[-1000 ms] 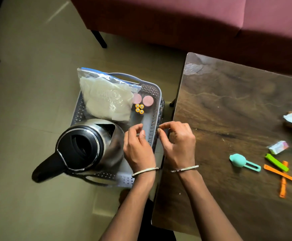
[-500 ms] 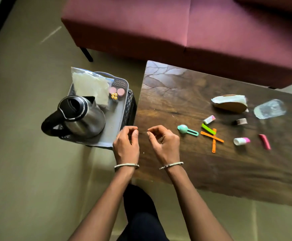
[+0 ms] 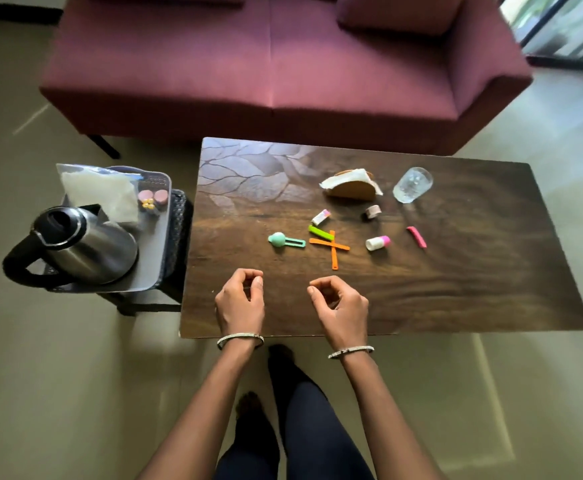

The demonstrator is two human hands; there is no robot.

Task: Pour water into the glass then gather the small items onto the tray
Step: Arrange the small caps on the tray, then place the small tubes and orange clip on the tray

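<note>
The tray [image 3: 160, 258] sits left of the tabletop [image 3: 456, 289], and the sofa [image 3: 269, 74] is behind both. On the tray, the kettle [image 3: 85, 244] stands at the near end, with a bag [image 3: 99, 192] behind it and small round pieces [image 3: 153, 199] right of the bag. On the tabletop, the glass [image 3: 412, 185] is at the far right, with a napkin holder [image 3: 350, 187] just left of it. Nearer lie crossed clips [image 3: 331, 245], with a small bottle [image 3: 377, 243] to their right. The left hand [image 3: 240, 303] and right hand [image 3: 342, 306] are over the near edge.
</note>
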